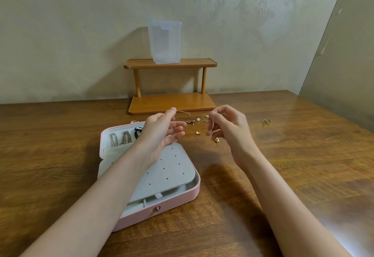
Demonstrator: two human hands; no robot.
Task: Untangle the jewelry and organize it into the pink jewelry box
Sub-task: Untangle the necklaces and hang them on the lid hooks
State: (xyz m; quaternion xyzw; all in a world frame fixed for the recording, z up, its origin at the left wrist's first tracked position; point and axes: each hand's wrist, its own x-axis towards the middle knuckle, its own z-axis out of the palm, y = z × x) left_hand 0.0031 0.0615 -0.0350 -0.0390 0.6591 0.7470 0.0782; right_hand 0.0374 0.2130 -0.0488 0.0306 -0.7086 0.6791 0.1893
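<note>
Head view: both bare hands are raised over the wooden table (283, 165), just past the open pink jewelry box (182, 197). The left hand (162, 133), at about 11 o'clock from the middle of the frame, pinches a thin rose-gold chain (183, 112) between thumb and forefinger at its top; the other fingers are loosely spread, and a fine strand runs down across them. The chain's bunched end sticks out toward 3 o'clock from the pinch. The right hand (228, 127), at about 1 o'clock, has its thumb and forefinger drawn together and the remaining fingers curled; whether it holds the far end of the chain cannot be told, as the strand is too fine to see there.

The box lies at 7 o'clock under the left forearm. Its grey perforated earring panel (170, 171) rests tilted over the base. In the lid, at 10 o'clock, hang two silver chains (121, 139) and a black band (137, 132).

Between and beyond the hands, loose earrings lie scattered on the table: a pearl stud (198, 119), small gold pieces (217, 140), and a gold hook earring (267, 121) well apart at 2 o'clock.

At 12 o'clock a two-tier wooden shelf (172, 103) stands against the wall, with a clear plastic container (165, 42) on its top tier.
</note>
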